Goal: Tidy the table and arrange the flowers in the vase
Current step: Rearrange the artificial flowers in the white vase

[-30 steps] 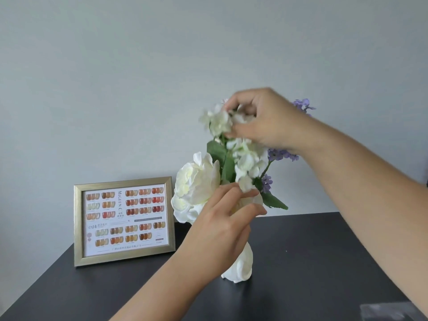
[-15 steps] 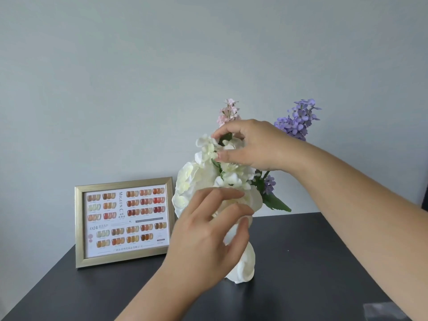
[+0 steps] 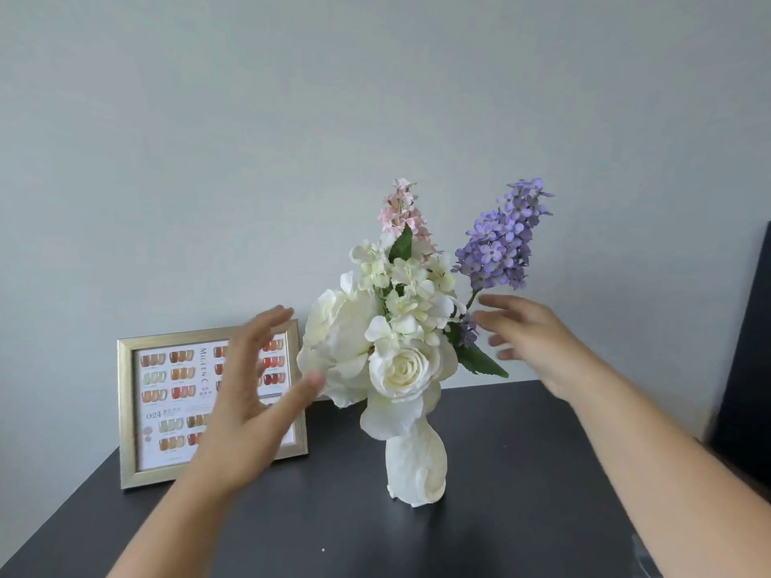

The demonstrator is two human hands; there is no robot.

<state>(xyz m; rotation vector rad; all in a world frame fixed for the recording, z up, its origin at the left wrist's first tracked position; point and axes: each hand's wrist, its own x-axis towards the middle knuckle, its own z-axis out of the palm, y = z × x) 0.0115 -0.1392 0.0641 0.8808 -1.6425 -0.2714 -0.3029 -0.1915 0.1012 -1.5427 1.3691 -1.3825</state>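
Observation:
A white sculpted vase (image 3: pixel 416 469) stands on the black table (image 3: pixel 521 494). In it sit large white flowers (image 3: pixel 375 352), a white rose (image 3: pixel 402 371), small cream blossoms (image 3: pixel 400 281), a pink spray (image 3: pixel 402 210) and a purple spray (image 3: pixel 502 239). My left hand (image 3: pixel 250 394) hovers open to the left of the bouquet, thumb close to the big white bloom but apart from it. On the right side my right hand (image 3: pixel 530 335) is open with fingers spread, just below the purple spray, holding nothing.
A gold picture frame (image 3: pixel 125 410) with a nail-colour chart leans against the grey wall at the back left, partly behind my left hand. A dark panel (image 3: pixel 751 348) stands at the right edge. The table's right edge (image 3: pixel 638 548) is near my right forearm.
Both hands have let go of the white blossoms and drawn apart to either side of the bouquet. The white blossom stem now sits lower in the vase, and the whole arrangement is uncovered.

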